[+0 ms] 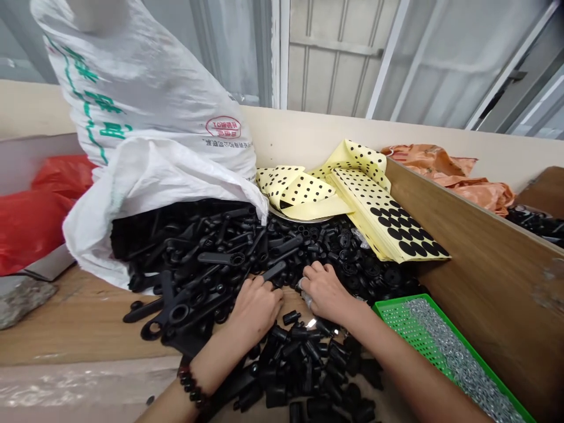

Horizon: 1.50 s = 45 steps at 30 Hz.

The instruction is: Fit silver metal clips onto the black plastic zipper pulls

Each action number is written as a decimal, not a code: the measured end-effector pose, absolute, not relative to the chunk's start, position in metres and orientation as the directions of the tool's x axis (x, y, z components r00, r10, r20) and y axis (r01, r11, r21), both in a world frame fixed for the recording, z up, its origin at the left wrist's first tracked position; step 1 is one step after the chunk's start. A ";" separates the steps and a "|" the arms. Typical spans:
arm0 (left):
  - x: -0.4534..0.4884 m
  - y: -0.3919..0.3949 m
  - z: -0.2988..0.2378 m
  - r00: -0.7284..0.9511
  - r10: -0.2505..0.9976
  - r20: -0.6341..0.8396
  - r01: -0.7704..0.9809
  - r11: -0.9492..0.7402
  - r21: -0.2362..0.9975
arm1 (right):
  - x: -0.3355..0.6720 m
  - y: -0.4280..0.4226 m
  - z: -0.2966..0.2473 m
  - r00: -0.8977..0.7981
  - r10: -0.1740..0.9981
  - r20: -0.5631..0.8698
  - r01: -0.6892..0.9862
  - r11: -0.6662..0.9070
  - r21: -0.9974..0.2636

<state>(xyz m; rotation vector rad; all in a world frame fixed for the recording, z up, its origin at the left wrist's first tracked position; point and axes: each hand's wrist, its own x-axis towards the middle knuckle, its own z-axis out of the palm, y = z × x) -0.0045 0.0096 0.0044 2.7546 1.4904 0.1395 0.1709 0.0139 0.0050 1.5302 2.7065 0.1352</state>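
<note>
My left hand (258, 308), with a beaded bracelet on its wrist, is closed at the edge of a heap of black plastic crank handles (176, 311). One crank handle (274, 271) shows at its fingertips. My right hand (326, 292) is closed too, its fingers curled down beside a pile of round black plastic caps (348, 267). What it grips is hidden under the fingers. Small black cylindrical knobs (304, 352) lie loose on the table just in front of both hands.
Crank handles spill from a white woven sack (167, 117) at the left. Yellow sheets with black round stickers (388, 217) lean by a wooden partition (476, 264). A green tray (396, 302) of small metal parts stands at the right. Red bags (39, 205) lie far left.
</note>
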 end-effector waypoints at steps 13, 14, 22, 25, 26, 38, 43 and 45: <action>-0.005 0.015 -0.003 0.447 0.894 0.014 0.863 -0.435 0.258 | 0.168 0.019 0.000 -0.620 0.784 0.016 0.778 0.613 0.138; -0.006 0.015 -0.004 0.447 0.894 0.017 0.851 -0.431 0.301 | 0.168 0.019 0.000 -0.633 0.774 0.016 0.768 0.625 0.142; -0.019 0.018 0.003 0.349 0.937 0.026 0.612 -0.248 0.751 | 0.160 0.023 -0.002 -0.711 0.703 0.032 0.695 0.695 0.184; -0.026 0.017 0.007 0.255 0.967 -0.028 0.421 -0.085 0.903 | 0.160 0.025 -0.002 -0.721 0.691 0.041 0.685 0.704 0.187; -0.028 0.016 0.008 0.224 0.974 -0.048 0.353 -0.035 0.935 | 0.160 0.026 -0.001 -0.717 0.696 0.044 0.690 0.700 0.184; -0.022 -0.011 0.005 0.151 0.953 -0.263 -0.167 0.287 0.943 | 0.169 0.020 -0.003 -0.718 0.694 0.053 0.693 0.706 0.150; -0.023 -0.019 0.009 0.175 0.943 -0.284 -0.229 0.319 0.920 | 0.160 0.020 -0.008 -0.752 0.651 0.099 0.659 0.743 0.115; -0.023 -0.023 0.009 0.192 0.937 -0.293 -0.247 0.335 0.909 | 0.160 0.023 -0.009 -0.760 0.639 0.120 0.648 0.758 0.075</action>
